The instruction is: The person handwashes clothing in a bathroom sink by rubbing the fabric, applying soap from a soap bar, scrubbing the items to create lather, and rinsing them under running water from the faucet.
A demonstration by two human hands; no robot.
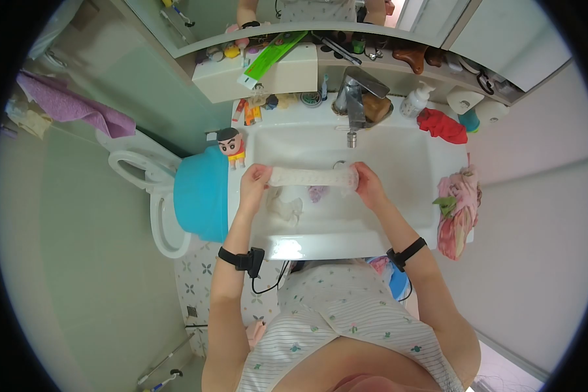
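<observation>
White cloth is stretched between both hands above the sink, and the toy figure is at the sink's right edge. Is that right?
Not quite: the head view shows the toy figure at the sink's left edge. The white cloth is indeed stretched between the left hand and right hand above it.

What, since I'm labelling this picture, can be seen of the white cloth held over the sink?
The white cloth is a long, narrow band, soft-looking and faintly textured. It is held out nearly level above the sink, the left hand gripping one end and the right hand the other. Whether it is wet or folded cannot be told.
</observation>
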